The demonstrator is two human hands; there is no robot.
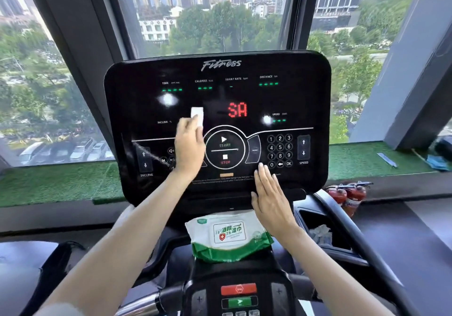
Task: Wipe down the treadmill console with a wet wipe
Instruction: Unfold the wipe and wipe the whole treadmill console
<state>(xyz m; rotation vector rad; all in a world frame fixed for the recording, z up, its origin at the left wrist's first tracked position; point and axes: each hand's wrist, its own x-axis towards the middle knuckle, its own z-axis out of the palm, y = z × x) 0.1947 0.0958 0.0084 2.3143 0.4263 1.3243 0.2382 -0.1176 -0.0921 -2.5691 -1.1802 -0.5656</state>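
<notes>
The treadmill console (281,100) stands upright and black in front of the window (208,14), lit with a red "SA" at its centre; the wet wipe (197,116), a small white folded piece, lies flat against the glass just left of those letters and above the round START/STOP ring. The left hand (189,150) reaches up from below with its fingers straight and close together; their tips lie over the lower half of the wipe and press it to the panel, while the upper half shows bare beyond them; no finger curls round it that I can see. The right hand (269,194) rests flat on the console's lower edge, fingers straight and together, holding nothing; its fingertips lie just beside the "0" of the keypad, well apart from the wipe.

Below the console, a green and white pack of wipes (228,237) lies on the ledge between the two forearms; a red button (238,288) sits under it, nearer the camera; two red fire extinguishers (347,197) stand on the floor to the right.
</notes>
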